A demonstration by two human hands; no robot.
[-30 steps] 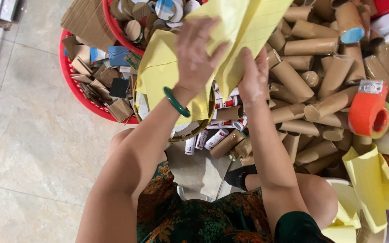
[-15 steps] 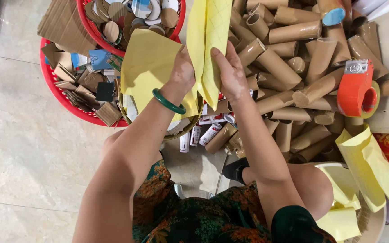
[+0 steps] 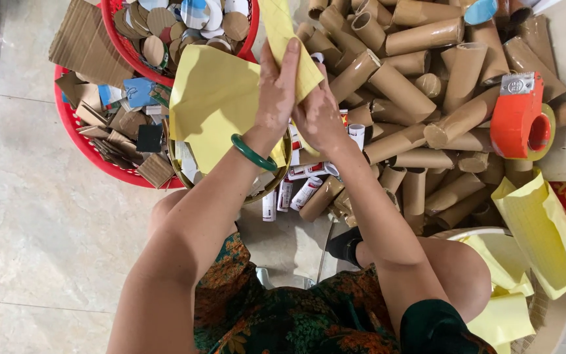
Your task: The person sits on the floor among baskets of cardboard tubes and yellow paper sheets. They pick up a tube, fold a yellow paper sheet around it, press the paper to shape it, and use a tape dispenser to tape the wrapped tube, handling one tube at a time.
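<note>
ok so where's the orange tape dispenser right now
In the head view the orange tape dispenser sits at the upper right, on the right edge of the cardboard tube pile, above the yellow paper sheets.

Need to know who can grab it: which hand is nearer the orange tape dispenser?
Right. The right hand is pressed on the folded yellow paper, with the cardboard tubes between it and the tape dispenser. The left hand lies just beyond it, farther from the dispenser.
</note>
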